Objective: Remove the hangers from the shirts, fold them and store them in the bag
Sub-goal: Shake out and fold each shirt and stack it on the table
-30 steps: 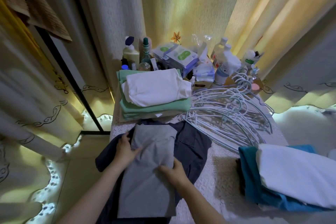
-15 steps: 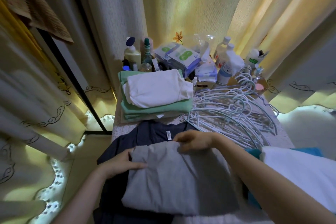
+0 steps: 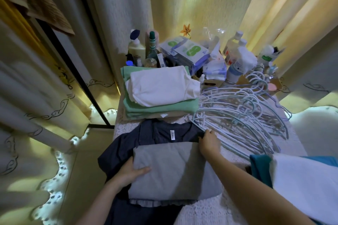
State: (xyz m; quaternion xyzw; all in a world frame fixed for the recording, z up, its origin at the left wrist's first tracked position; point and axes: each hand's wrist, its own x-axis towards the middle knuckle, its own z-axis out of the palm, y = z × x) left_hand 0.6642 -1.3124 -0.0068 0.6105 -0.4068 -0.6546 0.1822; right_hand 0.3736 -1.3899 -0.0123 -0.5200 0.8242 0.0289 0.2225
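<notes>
1. Lace-covered table (image 3: pixel 210 212) between pale curtains (image 3: pixel 192 5)
2. Folded grey shirt (image 3: pixel 173 170) lies on a navy shirt (image 3: pixel 146 133), long axis left-right
3. Left hand (image 3: pixel 130 173) grips its left edge, thumb on top
4. Right hand (image 3: pixel 209 142) at its far-right corner, fingers bent, grip unclear

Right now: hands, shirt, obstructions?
Left hand grips grey shirt edge; right hand at far corner, grip unclear. Folded, on dark shirt. Hangers beside right hand.

Single head-worn wide-angle view, forward and down, close above the table (image 3: pixel 210 212).
</notes>
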